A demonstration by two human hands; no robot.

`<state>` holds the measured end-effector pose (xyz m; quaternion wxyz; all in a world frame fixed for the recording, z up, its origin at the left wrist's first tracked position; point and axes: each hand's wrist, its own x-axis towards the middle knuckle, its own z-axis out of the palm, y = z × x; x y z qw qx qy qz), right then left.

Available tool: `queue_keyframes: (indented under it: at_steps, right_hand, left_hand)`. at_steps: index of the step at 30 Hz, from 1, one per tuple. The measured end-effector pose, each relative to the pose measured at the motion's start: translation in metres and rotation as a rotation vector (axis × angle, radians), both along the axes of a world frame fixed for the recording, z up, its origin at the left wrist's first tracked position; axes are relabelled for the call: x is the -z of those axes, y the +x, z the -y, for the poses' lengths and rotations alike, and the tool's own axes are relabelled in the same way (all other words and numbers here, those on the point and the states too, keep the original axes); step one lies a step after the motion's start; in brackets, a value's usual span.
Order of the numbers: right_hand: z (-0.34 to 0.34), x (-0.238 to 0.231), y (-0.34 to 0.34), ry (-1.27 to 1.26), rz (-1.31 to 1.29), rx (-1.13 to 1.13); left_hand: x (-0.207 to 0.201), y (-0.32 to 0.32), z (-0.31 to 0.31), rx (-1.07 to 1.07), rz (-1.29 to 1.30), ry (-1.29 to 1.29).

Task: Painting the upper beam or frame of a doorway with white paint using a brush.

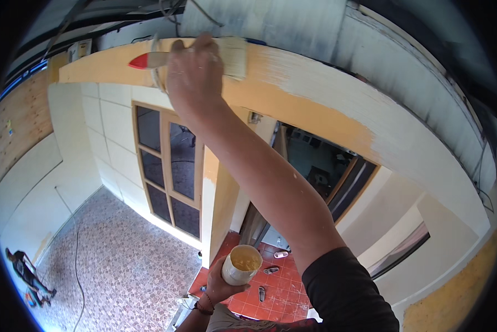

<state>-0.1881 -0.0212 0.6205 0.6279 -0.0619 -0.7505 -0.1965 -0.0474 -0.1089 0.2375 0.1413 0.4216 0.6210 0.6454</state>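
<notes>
High above the floor, my right hand point(197, 74) is closed round a wide paintbrush point(235, 57), its red-tipped handle pointing left. The pale bristles are against the upper part of a long orange-yellow beam point(306, 113). Right of the brush, streaks of whitish paint point(284, 66) cover the beam's upper part, and its right end is whitish throughout. Lower down, my left hand point(219, 283), with bracelets on the wrist, grips a pale paint cup point(238, 275) from its left side. Yellowish-cream paint or its residue shows inside the cup.
Grey-white panels point(292, 25) and loose wires point(204, 12) lie above the beam. Below are a wood-framed window point(168, 119), a doorway point(309, 166), and red tiles point(284, 301) with several sandals. Another person point(28, 274) stands far left, near a cable point(78, 271) on the patterned floor.
</notes>
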Motion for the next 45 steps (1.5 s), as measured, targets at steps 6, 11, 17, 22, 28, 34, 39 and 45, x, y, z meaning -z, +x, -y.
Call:
queue_keyframes:
  at_steps: [6,11,17,22,28,34,39,45]
  right_hand:
    - [-0.003,0.006,0.019,-0.066,0.032,-0.363]
    - [-0.093,0.028,0.142,-0.317,-0.229,-0.891]
    - [-0.057,0.035,0.202,-0.273,-0.232,-0.786]
    - [-0.011,0.012,0.050,-0.053,-0.033,-0.825]
    - [-0.049,0.014,-0.001,-0.083,-0.132,-0.762]
    - [-0.008,0.022,0.020,-0.114,-0.112,-0.914]
    - [-0.052,0.000,-0.030,-0.140,0.007,-0.811]
    - [-0.038,-0.001,-0.044,-0.088,-0.101,-0.980]
  left_hand:
    - [-0.001,-0.009,0.001,-0.087,-0.026,-0.017]
    - [0.006,-0.013,0.008,-0.091,0.001,0.000]
    - [0.009,-0.011,-0.003,-0.016,-0.036,-0.025]
    - [0.001,0.001,-0.012,0.007,0.004,0.046]
    - [0.014,0.000,-0.010,-0.056,-0.010,0.014]
    - [0.031,-0.011,-0.002,-0.101,-0.004,-0.034]
    - [0.022,-0.016,-0.006,-0.086,0.011,0.023]
    - [0.025,-0.026,0.008,-0.130,-0.005,0.040]
